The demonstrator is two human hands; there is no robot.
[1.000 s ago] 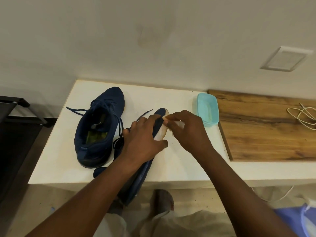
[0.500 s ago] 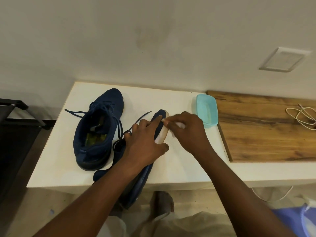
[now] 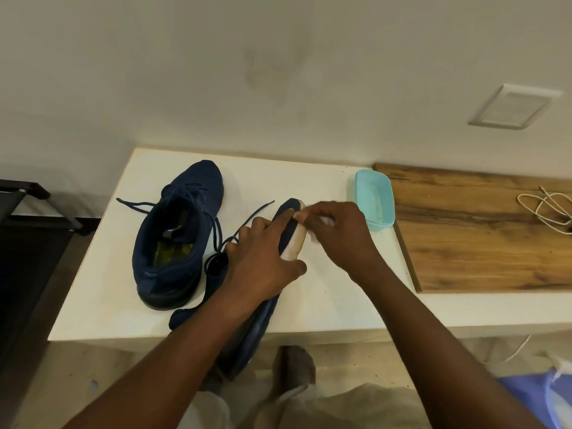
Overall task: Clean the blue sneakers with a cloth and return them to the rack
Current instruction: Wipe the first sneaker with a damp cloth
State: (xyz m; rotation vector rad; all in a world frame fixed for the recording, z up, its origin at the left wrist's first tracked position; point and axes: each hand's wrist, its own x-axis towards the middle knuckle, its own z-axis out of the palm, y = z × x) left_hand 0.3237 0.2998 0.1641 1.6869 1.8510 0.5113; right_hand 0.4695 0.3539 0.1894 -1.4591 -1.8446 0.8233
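Note:
One blue sneaker (image 3: 179,230) stands upright on the white table (image 3: 334,298), toe toward the wall, laces loose. A second blue sneaker (image 3: 289,222) lies on its side, its pale sole edge facing right and its heel hanging over the table's front edge. My left hand (image 3: 263,258) grips this sneaker across the middle. My right hand (image 3: 337,233) pinches a small white cloth (image 3: 325,222) against the sole near the toe; most of the cloth is hidden by my fingers.
A light blue plastic tub (image 3: 374,198) sits just right of my right hand. Beyond it is a wooden board (image 3: 483,236) with a coiled white cable (image 3: 544,212). A dark rack frame (image 3: 31,205) stands at the left. My knees are below the table edge.
My right hand with the cloth has shifted slightly along the sole near the toe. The left hand keeps its hold on the sneaker.

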